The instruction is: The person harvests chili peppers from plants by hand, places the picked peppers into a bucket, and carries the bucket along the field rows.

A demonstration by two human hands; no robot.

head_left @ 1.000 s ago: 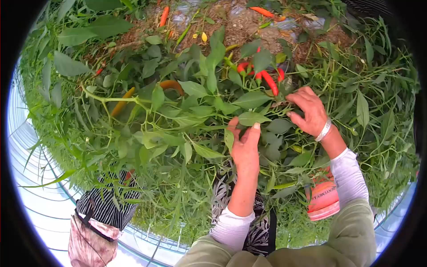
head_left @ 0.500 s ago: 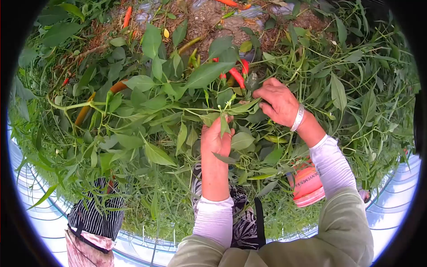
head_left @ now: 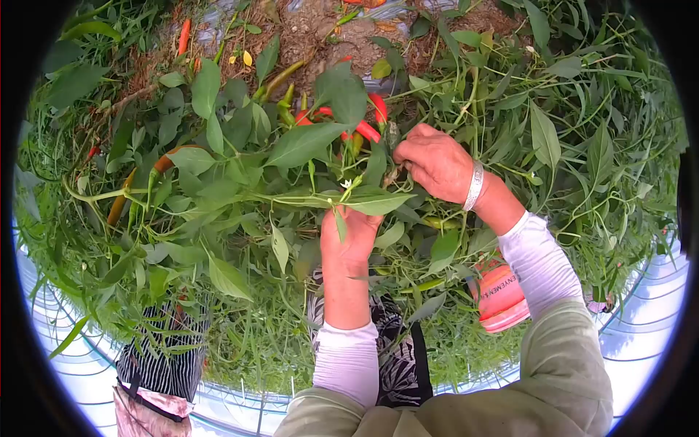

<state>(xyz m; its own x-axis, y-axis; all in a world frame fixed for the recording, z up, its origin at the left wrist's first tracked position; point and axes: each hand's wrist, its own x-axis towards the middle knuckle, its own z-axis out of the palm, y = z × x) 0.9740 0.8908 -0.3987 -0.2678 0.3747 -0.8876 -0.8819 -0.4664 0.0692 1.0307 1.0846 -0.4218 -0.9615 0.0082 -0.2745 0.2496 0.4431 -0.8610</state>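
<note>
My left hand [head_left: 349, 237] is closed around a leafy chili branch [head_left: 291, 199] with a small white flower [head_left: 347, 183]; leaves cover its fingertips. Up and to the right, my right hand [head_left: 439, 166] has its fingers curled in a pinch among the stems, and what they hold is hidden. Just left of those fingers hang red chilies [head_left: 368, 132], partly behind a broad leaf [head_left: 306, 144]. Several greenish-brown chilies [head_left: 285, 78] lie above them. An orange-brown chili [head_left: 166, 159] hangs farther left.
A red container [head_left: 504, 295] with dark lettering stands in the grass below my right forearm. Bare soil [head_left: 313, 29] with dry litter and a fallen orange-red chili [head_left: 184, 36] lies at the top. Striped cloth [head_left: 162, 342] shows at lower left. Dense foliage surrounds both hands.
My right hand has shifted slightly left and down, still curled. The left hand has dropped a little, and the leaves over it have moved. The whole view has shifted slightly.
</note>
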